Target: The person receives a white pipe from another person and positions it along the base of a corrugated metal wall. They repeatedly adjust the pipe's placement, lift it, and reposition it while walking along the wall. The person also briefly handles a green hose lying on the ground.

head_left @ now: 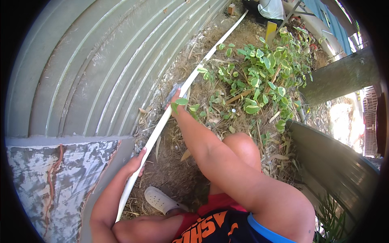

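Observation:
A long white pipe (154, 137) runs diagonally along the foot of a corrugated metal wall (81, 69), bending slightly. My left hand (135, 164) grips it near the lower end in view. Farther up, my right hand (175, 101) is closed at the pipe, partly hidden by leaves; a crumpled blue-grey piece of material (175, 88) lies against its fingers, and I cannot tell if it is held. My bent knee (239, 148) and a pale clog (162, 199) on my foot are below, on dry soil and leaves.
Leafy plant (263, 77) grows right of the pipe. Beyond it are a person (267, 10) in white, a yellow board (270, 31) and a mossy beam (336, 75). A dark metal sheet (332, 166) stands at right, a patchy plastered wall (36, 178) at lower left.

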A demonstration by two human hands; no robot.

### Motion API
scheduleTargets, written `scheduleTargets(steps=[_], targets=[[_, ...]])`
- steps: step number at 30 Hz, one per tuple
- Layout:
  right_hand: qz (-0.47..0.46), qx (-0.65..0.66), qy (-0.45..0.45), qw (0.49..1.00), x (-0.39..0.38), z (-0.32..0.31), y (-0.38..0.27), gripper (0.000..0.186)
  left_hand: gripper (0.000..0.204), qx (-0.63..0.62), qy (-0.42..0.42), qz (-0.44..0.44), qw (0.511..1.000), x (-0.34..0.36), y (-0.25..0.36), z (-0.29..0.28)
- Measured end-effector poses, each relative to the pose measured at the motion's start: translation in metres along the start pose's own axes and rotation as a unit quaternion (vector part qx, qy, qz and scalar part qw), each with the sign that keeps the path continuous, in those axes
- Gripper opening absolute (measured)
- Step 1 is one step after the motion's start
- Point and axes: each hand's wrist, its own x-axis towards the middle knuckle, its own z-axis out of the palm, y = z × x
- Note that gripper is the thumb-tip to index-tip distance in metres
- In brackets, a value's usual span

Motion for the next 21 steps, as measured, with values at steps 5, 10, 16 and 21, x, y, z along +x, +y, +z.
scheduleTargets(steps=[5,10,16,21], targets=[[-0.004,0.015,0.044,0.999,-0.005,0.002,0.000,0.071,0.081,0.007,0.006,0.001,1.000,-0.002,0.000,0.001],[-0.009,0.030,0.049,0.998,-0.001,0.000,-0.002,0.071,0.080,0.006,0.000,0.002,1.000,-0.002,0.002,0.002],[0.016,-0.020,0.014,1.000,-0.009,-0.001,-0.002,0.082,0.082,0.003,0.009,-0.003,1.000,-0.001,-0.002,0.001],[0.026,0.006,0.027,0.999,-0.003,-0.003,-0.008,0.079,0.084,0.035,0.011,0.004,0.999,0.007,0.001,0.002]])
